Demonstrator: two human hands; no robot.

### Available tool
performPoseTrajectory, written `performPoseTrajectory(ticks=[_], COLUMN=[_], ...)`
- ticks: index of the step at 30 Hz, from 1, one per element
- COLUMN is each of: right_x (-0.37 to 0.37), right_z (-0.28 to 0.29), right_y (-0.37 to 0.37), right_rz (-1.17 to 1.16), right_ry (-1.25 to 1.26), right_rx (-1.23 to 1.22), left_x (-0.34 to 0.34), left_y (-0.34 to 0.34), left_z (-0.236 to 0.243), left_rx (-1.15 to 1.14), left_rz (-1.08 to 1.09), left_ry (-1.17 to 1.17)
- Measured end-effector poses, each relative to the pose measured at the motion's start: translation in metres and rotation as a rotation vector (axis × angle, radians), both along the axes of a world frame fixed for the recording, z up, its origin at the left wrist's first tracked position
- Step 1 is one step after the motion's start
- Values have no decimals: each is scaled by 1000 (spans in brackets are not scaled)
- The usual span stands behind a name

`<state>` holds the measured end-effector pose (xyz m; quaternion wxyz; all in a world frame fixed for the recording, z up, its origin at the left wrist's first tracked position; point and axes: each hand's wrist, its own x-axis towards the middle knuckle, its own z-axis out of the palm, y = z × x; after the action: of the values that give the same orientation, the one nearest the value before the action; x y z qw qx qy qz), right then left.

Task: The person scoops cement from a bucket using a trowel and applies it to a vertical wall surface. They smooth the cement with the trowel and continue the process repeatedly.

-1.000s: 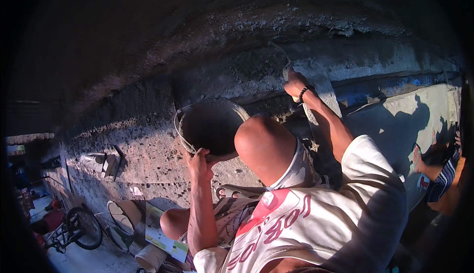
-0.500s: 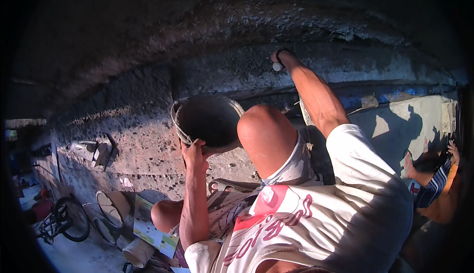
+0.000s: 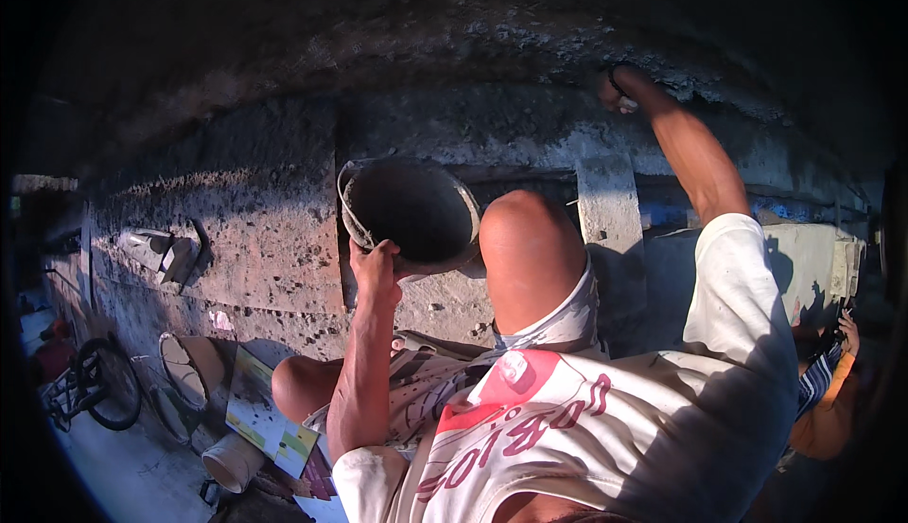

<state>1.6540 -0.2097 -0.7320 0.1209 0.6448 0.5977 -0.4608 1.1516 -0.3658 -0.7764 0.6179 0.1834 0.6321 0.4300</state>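
My left hand (image 3: 374, 268) grips the rim of a grimy bucket (image 3: 407, 220), dark inside, beside my raised knee. My right arm reaches up to a rough, shadowed concrete surface (image 3: 530, 55). My right hand (image 3: 617, 90) is closed on a tool with a pale handle end; the rest of the tool is hidden in shadow. Below that hand a grey board or strip (image 3: 608, 206) runs down beside my knee.
A metal tool (image 3: 161, 253) lies on the speckled boards at left. Lower left are a bicycle (image 3: 90, 386), cut containers (image 3: 189, 367) and a yellow-white sheet (image 3: 260, 409). At right, a person in orange (image 3: 823, 428) is partly visible beside a pale wall (image 3: 799, 272).
My right hand, with the tool, has moved up and to the right along the concrete. My left hand and the bucket appear slightly higher in view.
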Motion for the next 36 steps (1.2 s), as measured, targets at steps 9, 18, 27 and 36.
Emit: performPoseTrajectory(ticks=[9, 18, 27, 36], right_x=[-167, -58, -197, -228], right_z=[-10, -121, -236, -189], right_y=[45, -135, -53, -84], right_rz=[67, -1111, -1076, -897], right_ry=[-434, -146, -322, -192], right_rx=[-16, 422, 456, 470], left_x=[5, 2, 1, 0], left_y=[4, 2, 3, 5], left_z=[5, -3, -17, -7], left_rx=[-3, -52, -40, -74], left_rz=[23, 8, -13, -27], left_ry=[-53, 23, -43, -9])
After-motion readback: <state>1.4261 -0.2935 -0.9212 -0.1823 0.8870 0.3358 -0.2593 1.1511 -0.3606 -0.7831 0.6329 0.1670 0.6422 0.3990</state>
